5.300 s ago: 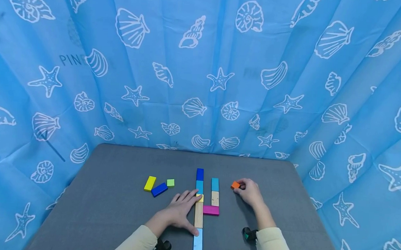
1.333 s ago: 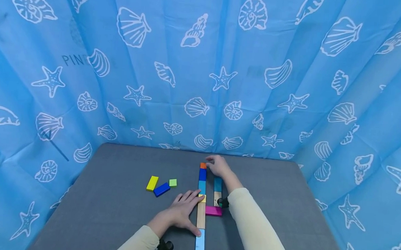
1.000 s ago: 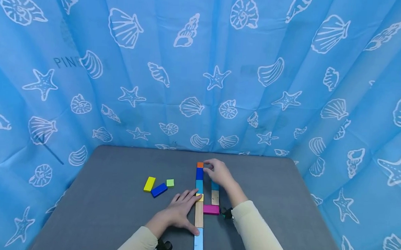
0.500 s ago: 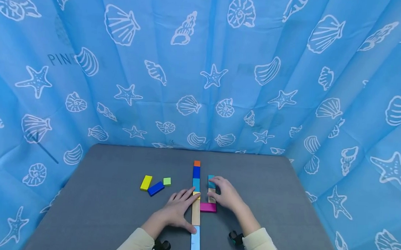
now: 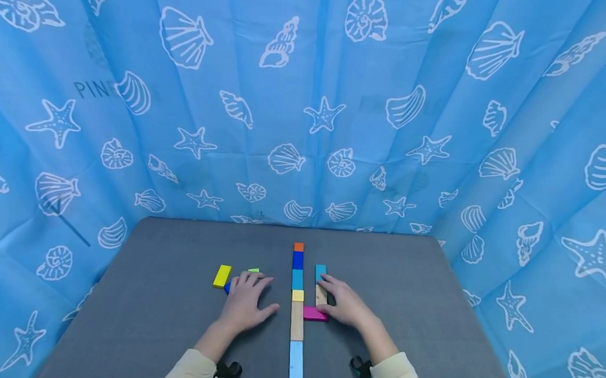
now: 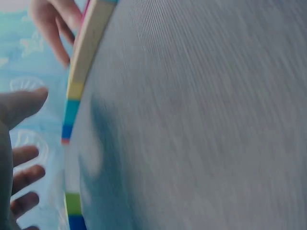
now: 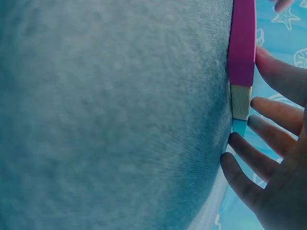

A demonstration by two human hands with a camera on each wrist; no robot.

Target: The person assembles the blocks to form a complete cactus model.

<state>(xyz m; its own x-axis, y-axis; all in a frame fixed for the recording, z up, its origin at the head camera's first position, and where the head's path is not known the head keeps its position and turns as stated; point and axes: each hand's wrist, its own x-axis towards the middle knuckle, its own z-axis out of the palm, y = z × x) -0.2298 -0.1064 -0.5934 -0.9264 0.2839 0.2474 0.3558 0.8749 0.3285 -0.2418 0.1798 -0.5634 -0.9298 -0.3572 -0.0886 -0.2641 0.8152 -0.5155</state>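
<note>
My left hand (image 5: 245, 302) hovers by the loose blocks, fingers spread and holding nothing. It partly hides a blue block (image 5: 227, 288) and a light green block (image 6: 73, 203); a yellow block (image 5: 222, 277) lies beside them. My right hand (image 5: 346, 303) rests at the short branch, fingers extended near a plain wooden block (image 7: 241, 102) and a teal block (image 5: 321, 272). Its thumb is at the magenta block (image 5: 314, 314), which joins the long row. That row runs from an orange block (image 5: 299, 247) through blue, teal, yellow (image 5: 298, 295) and plain wood (image 5: 297, 322) to pale blue (image 5: 296, 366).
Grey cloth covers the table (image 5: 165, 329). A blue shell-print curtain (image 5: 285, 126) hangs behind the table and along its sides. Dark wrist cameras sit below both hands, close to the tabletop.
The orange block, earlier pinched in my right hand, now sits at the row's far end. My right hand has come back to the branch; my left has left the row and moved left to the loose blocks.
</note>
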